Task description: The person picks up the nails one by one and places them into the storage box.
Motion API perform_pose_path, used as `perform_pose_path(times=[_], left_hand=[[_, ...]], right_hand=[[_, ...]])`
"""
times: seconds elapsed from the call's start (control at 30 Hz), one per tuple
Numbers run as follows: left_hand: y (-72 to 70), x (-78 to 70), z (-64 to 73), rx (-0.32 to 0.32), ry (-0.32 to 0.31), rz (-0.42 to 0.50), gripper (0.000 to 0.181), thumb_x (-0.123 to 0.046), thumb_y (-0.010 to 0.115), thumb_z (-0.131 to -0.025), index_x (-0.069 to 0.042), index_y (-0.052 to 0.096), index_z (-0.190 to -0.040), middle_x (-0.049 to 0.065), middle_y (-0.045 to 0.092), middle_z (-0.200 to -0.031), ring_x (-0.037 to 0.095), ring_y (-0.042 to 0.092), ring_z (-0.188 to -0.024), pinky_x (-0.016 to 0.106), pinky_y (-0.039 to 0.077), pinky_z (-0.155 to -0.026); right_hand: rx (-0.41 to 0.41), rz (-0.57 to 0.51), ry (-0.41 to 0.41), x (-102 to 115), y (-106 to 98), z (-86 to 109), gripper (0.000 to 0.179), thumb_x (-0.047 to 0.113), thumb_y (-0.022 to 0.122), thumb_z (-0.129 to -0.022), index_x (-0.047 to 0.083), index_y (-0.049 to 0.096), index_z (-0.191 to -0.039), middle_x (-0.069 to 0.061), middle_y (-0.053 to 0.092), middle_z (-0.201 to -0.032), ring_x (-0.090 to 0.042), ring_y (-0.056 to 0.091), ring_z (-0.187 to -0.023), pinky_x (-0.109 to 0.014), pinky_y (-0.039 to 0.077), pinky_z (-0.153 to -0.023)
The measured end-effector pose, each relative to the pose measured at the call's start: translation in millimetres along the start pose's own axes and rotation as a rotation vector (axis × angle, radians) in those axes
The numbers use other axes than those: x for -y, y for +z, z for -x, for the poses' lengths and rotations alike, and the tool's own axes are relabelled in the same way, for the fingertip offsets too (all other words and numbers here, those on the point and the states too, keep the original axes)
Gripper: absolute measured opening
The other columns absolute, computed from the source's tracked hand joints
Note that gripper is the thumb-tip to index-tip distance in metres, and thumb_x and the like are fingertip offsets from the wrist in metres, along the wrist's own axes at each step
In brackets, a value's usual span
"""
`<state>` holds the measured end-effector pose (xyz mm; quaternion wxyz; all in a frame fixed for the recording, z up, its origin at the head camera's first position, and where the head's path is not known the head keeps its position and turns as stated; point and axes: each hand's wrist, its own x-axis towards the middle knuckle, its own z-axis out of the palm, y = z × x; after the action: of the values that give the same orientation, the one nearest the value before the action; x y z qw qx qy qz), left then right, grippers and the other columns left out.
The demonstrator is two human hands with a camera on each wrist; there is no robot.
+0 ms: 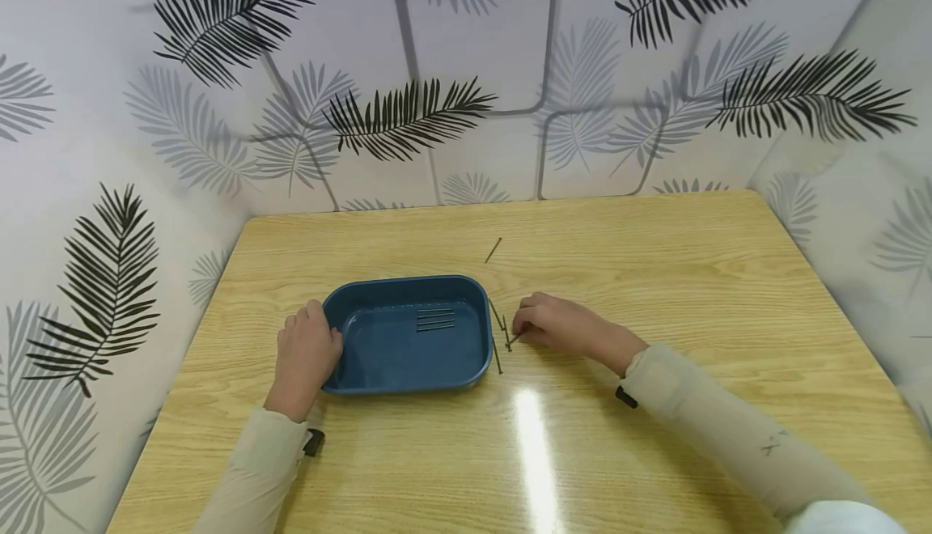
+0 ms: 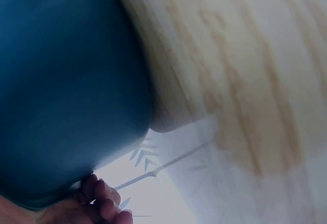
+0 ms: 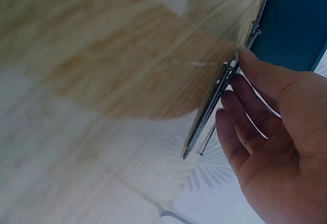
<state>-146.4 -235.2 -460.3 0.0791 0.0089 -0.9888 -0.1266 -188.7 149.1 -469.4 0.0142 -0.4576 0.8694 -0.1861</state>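
A dark blue rectangular plastic basin point(image 1: 393, 364) stands left of the table's middle. My left hand point(image 1: 307, 348) grips its left rim, with the thumb inside and the fingers over the outer side. Several nails point(image 1: 435, 320) lie in a row on the basin's floor. Just past its right wall, more loose nails point(image 1: 497, 354) are scattered on the wood. There my right hand point(image 1: 557, 325) pinches one nail point(image 1: 516, 338) between thumb and fingertips. In the right wrist view, dark nails point(image 3: 207, 112) lie close together under the fingertips, partly overlapping.
One lone nail point(image 1: 493, 250) lies farther back, behind the basin's right corner. The wood-grain table point(image 1: 655, 251) meets a wall covering point(image 1: 495, 162) with a leaf pattern at its back edge. A bright strip of reflected light point(image 1: 535, 453) falls across the front of the tabletop.
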Motion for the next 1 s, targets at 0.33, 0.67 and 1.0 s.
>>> perform_pose_path(times=[0.33,0.67,1.0], left_hand=[[0.6,0.7,0.5,0.009,-0.004,0.006,0.020,-0.011,0.055,-0.087,0.004,0.043,-0.089,0.018,0.047,-0.079,0.035,0.046,-0.074,0.045,0.035,-0.063],[1.2,1.2,0.1,-0.008,0.008,-0.001,0.021,-0.011,0.056,-0.086,0.005,0.043,-0.089,0.019,0.048,-0.079,0.036,0.047,-0.074,0.047,0.036,-0.064],[1.4,0.3,0.4,-0.025,0.014,-0.012,0.021,-0.011,0.058,-0.086,0.004,0.043,-0.088,0.018,0.048,-0.078,0.035,0.048,-0.073,0.047,0.037,-0.064]], right_hand=[[0.007,-0.018,-0.018,-3.6,6.0,-4.2,0.007,0.012,0.069,-0.082,0.011,0.066,-0.089,0.001,0.057,-0.086,-0.014,0.052,-0.085,-0.027,0.045,-0.076],[0.023,0.005,-0.004,-1.2,4.4,-6.2,0.004,0.011,0.068,-0.084,0.011,0.064,-0.087,0.003,0.055,-0.084,-0.014,0.050,-0.083,-0.028,0.044,-0.075],[0.028,0.029,0.000,0.4,4.3,-6.4,0.004,0.012,0.067,-0.085,0.012,0.062,-0.086,0.004,0.054,-0.082,-0.013,0.050,-0.081,-0.028,0.043,-0.075]])
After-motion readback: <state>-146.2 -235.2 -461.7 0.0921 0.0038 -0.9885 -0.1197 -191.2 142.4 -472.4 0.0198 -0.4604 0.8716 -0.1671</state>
